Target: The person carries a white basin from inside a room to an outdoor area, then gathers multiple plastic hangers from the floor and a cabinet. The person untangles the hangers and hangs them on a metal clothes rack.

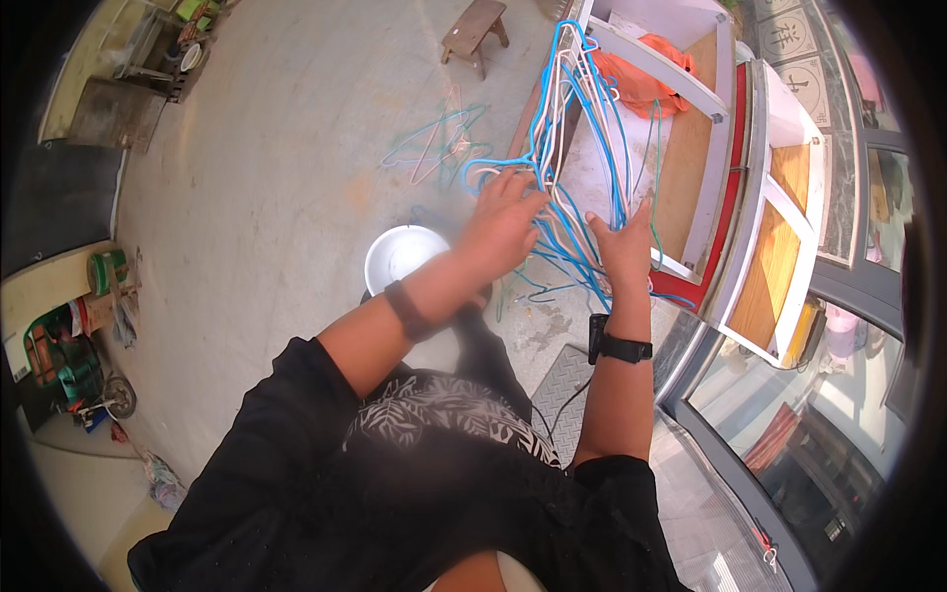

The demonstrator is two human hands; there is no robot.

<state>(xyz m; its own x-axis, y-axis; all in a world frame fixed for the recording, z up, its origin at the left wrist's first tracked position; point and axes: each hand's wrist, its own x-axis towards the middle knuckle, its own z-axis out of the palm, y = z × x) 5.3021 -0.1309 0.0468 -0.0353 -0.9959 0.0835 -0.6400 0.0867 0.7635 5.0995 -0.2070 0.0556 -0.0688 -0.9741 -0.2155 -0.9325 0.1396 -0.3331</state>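
Observation:
A dense bundle of blue, pink and white clothes hangers (581, 140) lies before me, partly over the edge of a white cabinet (699, 214). My left hand (503, 222), slightly blurred, reaches over the left side of the bundle. Its fingertips meet the hangers near a blue hook, but whether they grip it is unclear. On the bundle's right side is my right hand (625, 248), with several hangers passing between its thumb and fingers. A green hanger (657, 177) hangs just beyond it. More hanger ends spread out below the hands.
Several loose hangers (440, 140) lie on the concrete floor ahead. A white basin (403, 255) is by my left forearm, and a small wooden stool (476, 29) stands farther off. Orange cloth (651, 74) rests in the cabinet. A metal tread plate (566, 399) lies below my right arm.

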